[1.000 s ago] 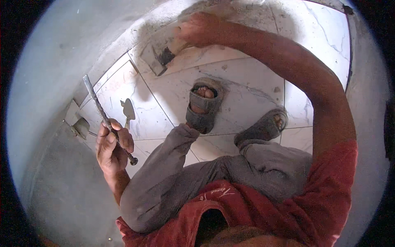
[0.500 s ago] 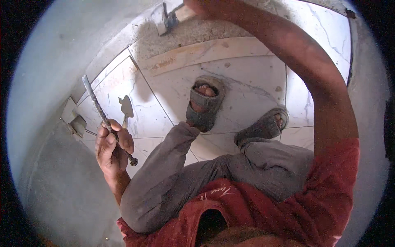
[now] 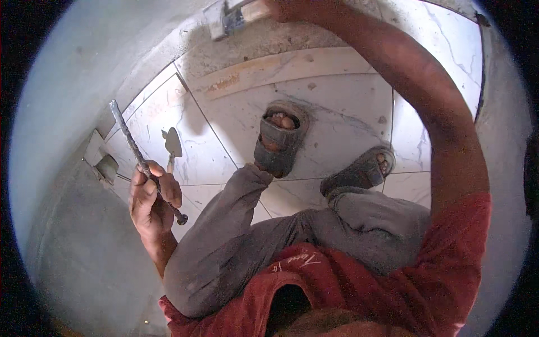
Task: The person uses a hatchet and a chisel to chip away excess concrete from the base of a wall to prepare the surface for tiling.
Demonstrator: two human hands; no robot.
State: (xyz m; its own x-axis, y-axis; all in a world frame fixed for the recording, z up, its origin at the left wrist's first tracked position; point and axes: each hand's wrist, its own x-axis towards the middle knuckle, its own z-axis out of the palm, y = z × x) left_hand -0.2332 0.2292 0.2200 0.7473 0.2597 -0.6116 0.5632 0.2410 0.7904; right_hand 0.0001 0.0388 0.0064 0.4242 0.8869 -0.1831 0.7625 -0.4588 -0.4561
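Observation:
My left hand [image 3: 152,196] is closed round a cold chisel [image 3: 131,140], a dark ribbed steel bar with a flattened head at its lower end. Its bright tip points up and left, held in the air above the floor. At the top edge my right hand [image 3: 292,8], partly cut off by the picture, grips the pale wooden handle of a hammer [image 3: 219,21]. The hammer's metal head is turned toward the wall and looks slightly blurred. The chisel and the hammer are well apart.
White marbled tiles [image 3: 219,129] cover the floor under my sandalled feet. A small trowel [image 3: 173,145] lies beyond my left hand, and another flat-bladed tool [image 3: 106,167] rests by the left wall. A long tile strip [image 3: 286,66] lies along a rough cement band [image 3: 269,44] at the far wall.
My right hand and the hammer have shifted slightly up and away. The left hand with the chisel has hardly moved.

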